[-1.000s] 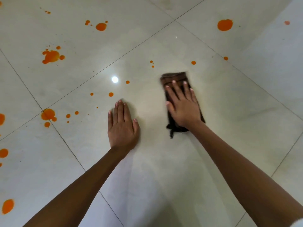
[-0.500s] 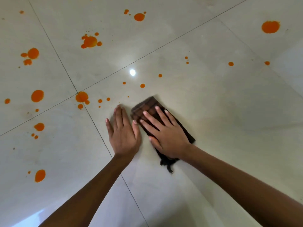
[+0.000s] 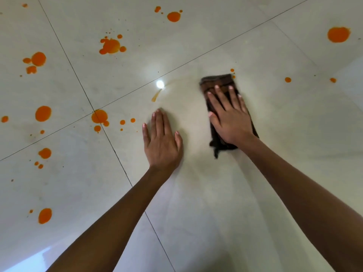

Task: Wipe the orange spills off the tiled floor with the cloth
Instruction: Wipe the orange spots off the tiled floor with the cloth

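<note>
Pressing cloth [image 3: 216,81], right hand [image 3: 232,122] apparently flat

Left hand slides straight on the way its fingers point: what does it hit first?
Most likely the thin orange smear streak on the pale tiled floor, just beyond the left hand. Only bare tile shows between them.

Bare forearms [image 3: 117,213]; left grip [image 3: 162,142] and right grip [image 3: 230,118] show short pale nails [image 3: 216,86].
</note>
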